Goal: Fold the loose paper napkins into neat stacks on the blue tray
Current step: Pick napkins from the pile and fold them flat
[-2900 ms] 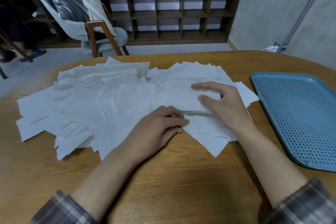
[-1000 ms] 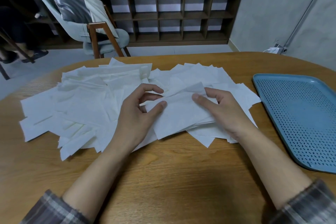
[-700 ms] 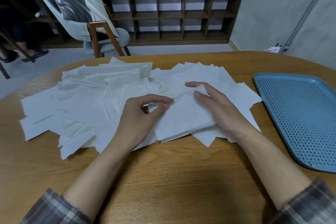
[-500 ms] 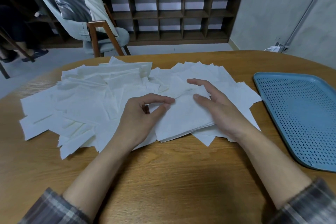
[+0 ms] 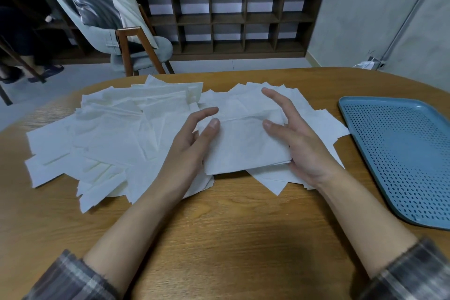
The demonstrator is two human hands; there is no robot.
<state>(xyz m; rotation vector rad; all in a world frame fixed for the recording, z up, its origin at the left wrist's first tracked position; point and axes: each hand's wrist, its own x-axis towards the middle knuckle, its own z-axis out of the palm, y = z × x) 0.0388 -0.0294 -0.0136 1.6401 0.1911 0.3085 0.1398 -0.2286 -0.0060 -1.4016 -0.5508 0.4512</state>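
Note:
A wide heap of loose white paper napkins (image 5: 109, 134) covers the far half of the round wooden table (image 5: 231, 226). On top of it, near the middle, lies a folded napkin (image 5: 243, 146). My left hand (image 5: 192, 143) pinches its upper left corner, thumb on top and fingers arched over the edge. My right hand (image 5: 299, 143) is at its right edge, with the thumb resting on the paper and the fingers spread straight above it. The blue perforated tray (image 5: 401, 153) sits on the right with nothing on it.
Bare wood lies between the heap and my forearms. Beyond the table stand a grey armchair (image 5: 126, 39) with a cushion and a dark cubby shelf (image 5: 231, 17) with potted plants. A person's feet (image 5: 36, 73) show at far left.
The napkin has been folded over between my hands. My right fingers have lifted off it and spread, and my left fingers have opened a little.

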